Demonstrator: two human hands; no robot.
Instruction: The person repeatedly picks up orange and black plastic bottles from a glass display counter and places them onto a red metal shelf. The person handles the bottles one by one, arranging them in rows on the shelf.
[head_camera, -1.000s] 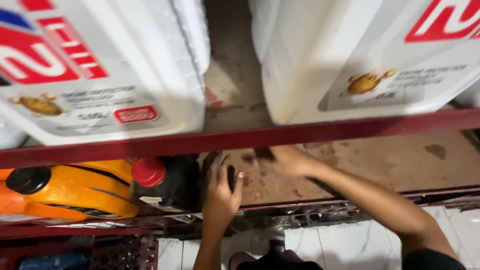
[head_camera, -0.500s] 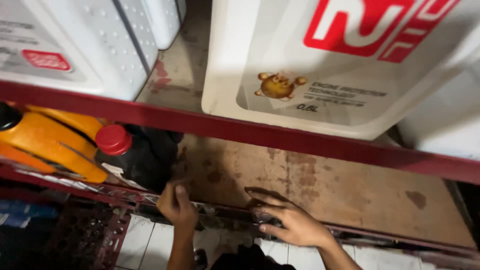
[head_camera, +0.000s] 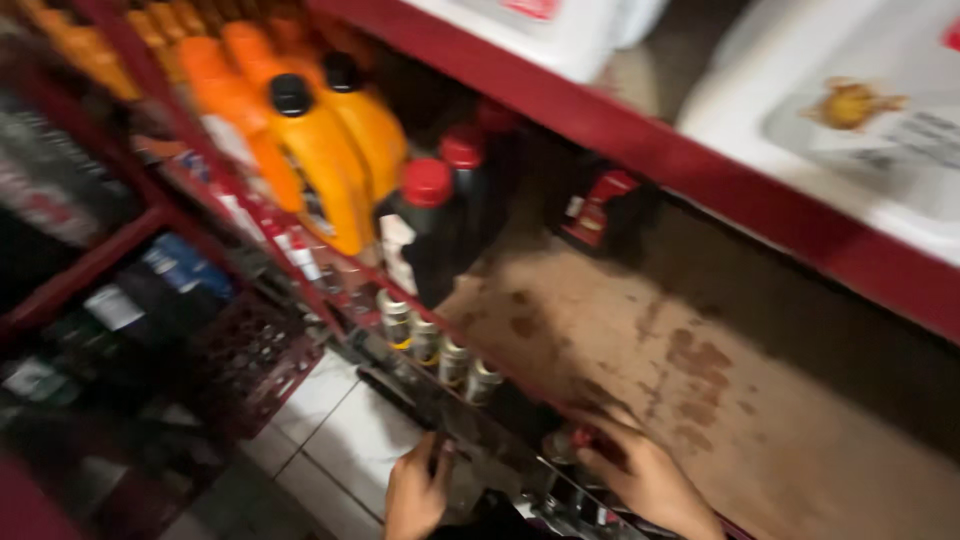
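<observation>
The right hand (head_camera: 640, 475) curls its grip round a small can (head_camera: 572, 445) at the shelf's (head_camera: 620, 340) near edge; the left hand (head_camera: 418, 492), just left, grips the rail (head_camera: 470, 440).

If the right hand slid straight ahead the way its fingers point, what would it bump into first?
Probably the small cans lined along the shelf's front edge. The right hand rests on that edge, fingers pointing up-left along it. The picture is blurred, so depth is uncertain.

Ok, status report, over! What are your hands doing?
Left hand grips shelf's front rail. Right hand rests on shelf edge. Small cans line rail below; black red-capped bottles stand behind.
</observation>
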